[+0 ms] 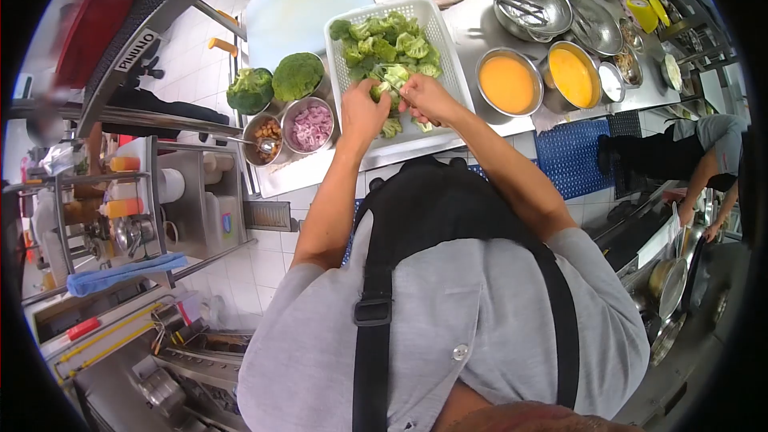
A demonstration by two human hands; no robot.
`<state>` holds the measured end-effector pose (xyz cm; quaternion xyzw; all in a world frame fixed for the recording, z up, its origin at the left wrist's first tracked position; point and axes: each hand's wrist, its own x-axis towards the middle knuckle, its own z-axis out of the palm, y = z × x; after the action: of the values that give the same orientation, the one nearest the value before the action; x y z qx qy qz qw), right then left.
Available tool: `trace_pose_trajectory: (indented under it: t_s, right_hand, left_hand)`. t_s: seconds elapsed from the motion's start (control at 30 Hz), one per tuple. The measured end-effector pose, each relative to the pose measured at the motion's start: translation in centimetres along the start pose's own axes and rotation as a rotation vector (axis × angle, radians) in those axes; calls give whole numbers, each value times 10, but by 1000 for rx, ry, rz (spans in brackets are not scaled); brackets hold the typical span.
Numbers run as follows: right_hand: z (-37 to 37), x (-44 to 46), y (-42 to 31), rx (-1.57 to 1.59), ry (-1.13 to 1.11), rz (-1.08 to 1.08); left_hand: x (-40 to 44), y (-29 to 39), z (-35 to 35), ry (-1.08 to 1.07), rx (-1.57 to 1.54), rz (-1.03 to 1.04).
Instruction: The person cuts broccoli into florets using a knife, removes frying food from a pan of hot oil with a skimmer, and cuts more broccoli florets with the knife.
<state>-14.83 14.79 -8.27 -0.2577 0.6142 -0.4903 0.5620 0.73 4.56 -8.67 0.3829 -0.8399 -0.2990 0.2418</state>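
Note:
Over a white perforated basket (460,72), my left hand (366,112) grips a piece of broccoli (394,74), its pale cut stem side showing. My right hand (430,102) is closed right beside that piece, fingers pinched; what it holds, perhaps a small blade, is too small to make out. Cut broccoli florets (384,38) fill the far part of the basket. Left of the basket sit two whole broccoli heads, one dark green (250,91) on the counter and one (297,77) in a metal container.
Bowls of sliced shallots (311,128) and brown bits with a spoon (265,141) stand near left. Orange liquid (509,82), yellow liquid (571,76) and a colander with tongs (532,4) are at right. Behind lies a white cutting board (308,8). A co-worker (708,144) stands far right.

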Motion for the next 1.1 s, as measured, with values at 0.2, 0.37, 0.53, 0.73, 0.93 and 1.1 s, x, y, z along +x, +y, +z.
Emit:
trace_pose_trajectory:
  t_s: [0.2, 0.37, 0.53, 0.73, 0.93, 1.1]
  right_hand:
    - [-27, -29, -12, 171, 124, -174]
    - [-52, -36, -5, 129, 131, -285]
    - [-45, -60, -14, -51, 54, -208]
    - [-42, -70, -13, -261, 29, -156]
    - [-25, -57, -4, -410, 117, -257]
    - [-20, -40, 0, -475, 114, -290]
  left_hand:
    - [34, 30, -34, 165, 67, 26]
    - [11, 41, -17, -61, 183, 11]
    - [6, 8, 3, -140, 49, -54]
    - [11, 14, -13, -118, -76, -74]
    - [2, 15, -7, -56, -47, 8]
    - [-1, 25, -7, -67, -40, -49]
